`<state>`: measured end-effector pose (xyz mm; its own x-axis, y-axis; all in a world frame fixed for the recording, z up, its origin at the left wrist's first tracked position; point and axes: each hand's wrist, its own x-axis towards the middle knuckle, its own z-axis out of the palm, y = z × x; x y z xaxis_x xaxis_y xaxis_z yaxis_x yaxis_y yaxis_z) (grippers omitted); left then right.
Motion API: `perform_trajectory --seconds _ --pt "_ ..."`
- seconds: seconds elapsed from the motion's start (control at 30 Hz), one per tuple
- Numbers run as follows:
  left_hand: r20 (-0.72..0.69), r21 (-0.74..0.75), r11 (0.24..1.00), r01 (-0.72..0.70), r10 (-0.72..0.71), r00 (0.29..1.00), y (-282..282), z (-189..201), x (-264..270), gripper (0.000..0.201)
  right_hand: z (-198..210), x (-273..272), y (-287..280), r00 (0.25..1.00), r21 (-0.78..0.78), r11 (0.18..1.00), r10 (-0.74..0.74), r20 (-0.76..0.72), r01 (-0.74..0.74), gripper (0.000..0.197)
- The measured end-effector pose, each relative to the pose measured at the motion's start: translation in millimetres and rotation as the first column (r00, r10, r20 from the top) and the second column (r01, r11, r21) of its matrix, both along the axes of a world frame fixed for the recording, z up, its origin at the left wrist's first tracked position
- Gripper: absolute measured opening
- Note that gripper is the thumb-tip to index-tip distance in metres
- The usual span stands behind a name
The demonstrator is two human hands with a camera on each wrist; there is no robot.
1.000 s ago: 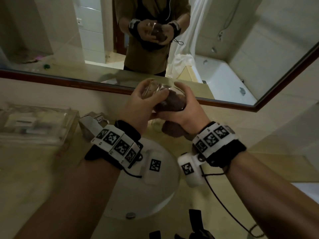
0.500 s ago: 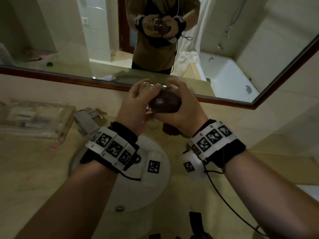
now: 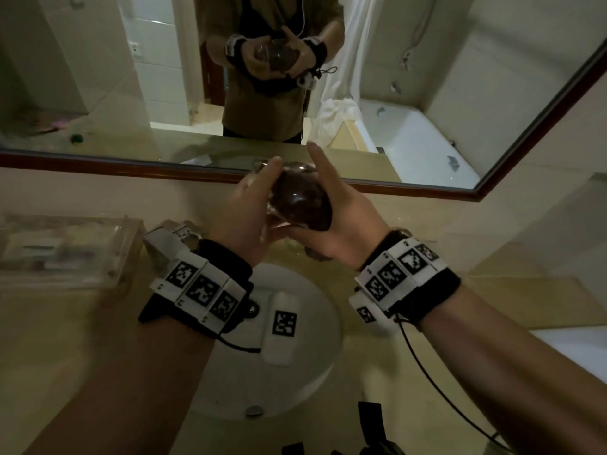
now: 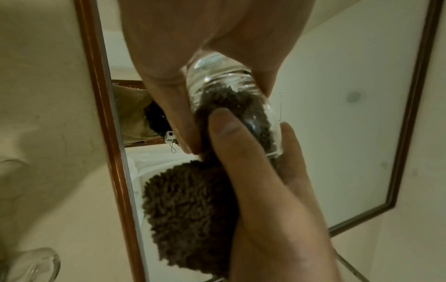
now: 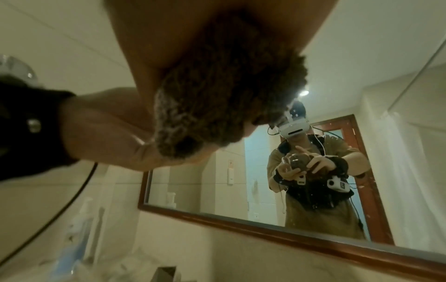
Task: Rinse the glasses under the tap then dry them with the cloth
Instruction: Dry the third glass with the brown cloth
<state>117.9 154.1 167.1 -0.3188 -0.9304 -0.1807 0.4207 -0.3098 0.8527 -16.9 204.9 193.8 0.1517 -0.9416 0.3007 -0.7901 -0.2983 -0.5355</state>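
Observation:
A clear glass [image 3: 289, 178] lies on its side above the sink, stuffed with a dark brown cloth [image 3: 303, 205]. My left hand [image 3: 246, 215] grips the glass's ribbed base [image 4: 217, 80] between thumb and fingers. My right hand [image 3: 341, 224] is at the mouth: its thumb [image 4: 231, 133] presses the cloth inside while its fingers lie straight along the outside wall. The rest of the cloth [image 4: 190, 209] hangs bunched under the right palm, as the right wrist view also shows the cloth [image 5: 217, 99]. A second glass [image 4: 41, 267] stands on the counter below.
A white round basin [image 3: 318, 356] with its drain [image 3: 254, 411] lies under my wrists. The metal tap [image 3: 170, 238] stands at its left rim, and a clear plastic tray [image 3: 65, 251] farther left. A wood-framed mirror [image 3: 427, 93] covers the wall just behind the glass.
My right fingers, earlier wrapped over the glass, now stand straight. The cloth sits deeper in the glass, and the glass has turned in my hands.

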Motion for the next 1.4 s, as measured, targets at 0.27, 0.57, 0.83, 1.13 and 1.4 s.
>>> perform_trajectory --seconds 0.27,0.57,0.83,1.13,1.4 --pt "0.022 -0.047 0.999 -0.008 0.009 1.000 -14 -5 19 0.028 -9 24 -12 0.986 0.085 0.987 -0.128 -0.106 0.137 0.109" --pt "-0.015 -0.052 0.998 -0.023 0.022 1.000 -27 -23 32 0.052 -14 39 -35 0.885 0.306 0.946 -0.228 0.407 0.102 0.096" --pt "-0.024 -0.011 1.000 -0.011 0.011 1.000 -35 -28 37 0.052 -23 39 -28 0.990 0.044 0.992 -0.112 -0.083 0.116 0.104" --pt "-0.088 -0.121 0.993 -0.010 -0.001 0.996 -36 -23 38 0.046 -21 48 -38 0.899 0.225 0.961 -0.238 0.367 0.162 0.112" --pt "-0.043 -0.149 0.985 0.084 -0.091 0.995 -35 -24 45 0.059 -13 47 -39 0.828 0.328 0.935 -0.289 0.481 0.136 0.083"
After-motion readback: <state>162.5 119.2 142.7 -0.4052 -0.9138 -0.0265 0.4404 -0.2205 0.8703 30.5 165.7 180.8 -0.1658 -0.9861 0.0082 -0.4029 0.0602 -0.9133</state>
